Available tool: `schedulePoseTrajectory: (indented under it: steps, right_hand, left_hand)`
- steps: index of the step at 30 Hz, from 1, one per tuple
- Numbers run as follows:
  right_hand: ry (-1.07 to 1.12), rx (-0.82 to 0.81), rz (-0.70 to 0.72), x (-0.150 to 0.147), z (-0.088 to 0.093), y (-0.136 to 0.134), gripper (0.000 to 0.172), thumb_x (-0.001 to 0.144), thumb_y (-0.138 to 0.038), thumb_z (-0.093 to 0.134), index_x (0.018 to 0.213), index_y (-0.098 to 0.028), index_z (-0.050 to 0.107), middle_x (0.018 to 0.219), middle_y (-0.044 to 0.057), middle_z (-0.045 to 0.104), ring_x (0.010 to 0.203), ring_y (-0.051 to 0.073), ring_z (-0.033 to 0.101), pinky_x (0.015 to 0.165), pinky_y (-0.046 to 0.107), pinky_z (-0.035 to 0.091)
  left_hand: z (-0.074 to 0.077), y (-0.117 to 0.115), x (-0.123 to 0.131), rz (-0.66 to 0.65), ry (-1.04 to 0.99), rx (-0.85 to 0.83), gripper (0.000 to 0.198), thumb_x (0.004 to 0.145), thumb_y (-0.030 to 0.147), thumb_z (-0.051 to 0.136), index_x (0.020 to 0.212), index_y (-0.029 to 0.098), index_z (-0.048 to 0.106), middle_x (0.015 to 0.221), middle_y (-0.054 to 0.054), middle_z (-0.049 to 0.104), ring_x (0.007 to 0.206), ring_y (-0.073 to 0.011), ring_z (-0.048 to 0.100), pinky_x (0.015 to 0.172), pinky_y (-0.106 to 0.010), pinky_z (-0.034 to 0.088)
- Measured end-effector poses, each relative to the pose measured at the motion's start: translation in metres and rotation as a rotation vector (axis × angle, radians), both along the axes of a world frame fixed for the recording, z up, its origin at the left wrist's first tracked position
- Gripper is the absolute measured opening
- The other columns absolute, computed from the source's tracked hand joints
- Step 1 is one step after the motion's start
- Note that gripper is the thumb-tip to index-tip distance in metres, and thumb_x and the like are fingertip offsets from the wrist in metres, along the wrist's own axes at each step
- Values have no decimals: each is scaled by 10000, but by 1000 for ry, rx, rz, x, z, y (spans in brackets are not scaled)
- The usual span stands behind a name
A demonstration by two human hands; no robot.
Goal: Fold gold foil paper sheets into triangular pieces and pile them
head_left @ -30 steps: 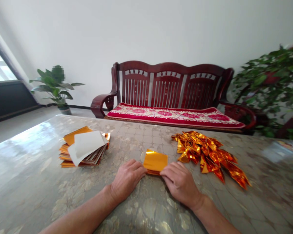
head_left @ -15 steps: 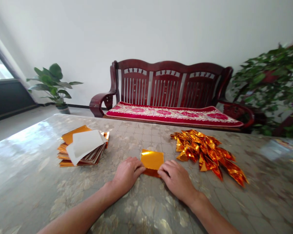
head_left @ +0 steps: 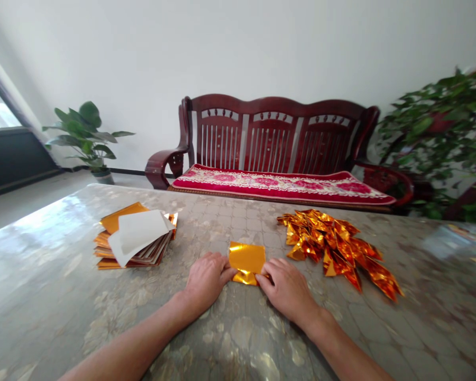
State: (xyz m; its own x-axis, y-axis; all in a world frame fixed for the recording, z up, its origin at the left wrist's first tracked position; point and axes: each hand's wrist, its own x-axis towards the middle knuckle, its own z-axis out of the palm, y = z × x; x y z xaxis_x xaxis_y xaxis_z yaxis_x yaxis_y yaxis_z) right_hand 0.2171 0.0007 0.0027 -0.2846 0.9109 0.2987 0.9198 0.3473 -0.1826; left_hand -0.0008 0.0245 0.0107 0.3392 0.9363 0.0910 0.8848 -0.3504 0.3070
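Head view: the left hand (head_left: 206,278) and right hand (head_left: 287,291) grip opposite edges of a folded gold foil square (head_left: 246,259), holding it down on the table (head_left: 43,296) (slick foil could slide if that pressure eases, skewing the crease).

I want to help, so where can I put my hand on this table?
The marble-look table has free room left of the stack of gold foil sheets, and at the front right, below the pile of folded gold foil pieces. A smaller patch lies behind the gold foil square. It's crowded where the left hand and right hand press that square.
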Motion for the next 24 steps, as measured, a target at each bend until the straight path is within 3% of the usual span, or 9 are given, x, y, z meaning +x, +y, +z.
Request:
schedulePoseTrajectory:
  steps: [14, 24]
  right_hand:
    - [-83, 7, -25, -1, -1, 2, 216, 901, -295, 591, 703, -212, 574, 776, 16, 644, 760, 181, 555, 670, 306, 300]
    - [-45, 16, -45, -1, -3, 2, 181, 858, -312, 651, 733, -215, 562, 794, 1, 615, 770, 184, 556, 662, 301, 314]
  left_hand:
    - [0, -4, 6, -6, 185, 91, 305, 949, 436, 520, 811, 203, 660, 844, -45, 675, 851, -219, 616, 710, -310, 390]
    - [0, -3, 6, -4, 169, 120, 236, 910, 426, 587, 858, 202, 640, 865, -38, 647, 862, -232, 592, 744, -339, 423]
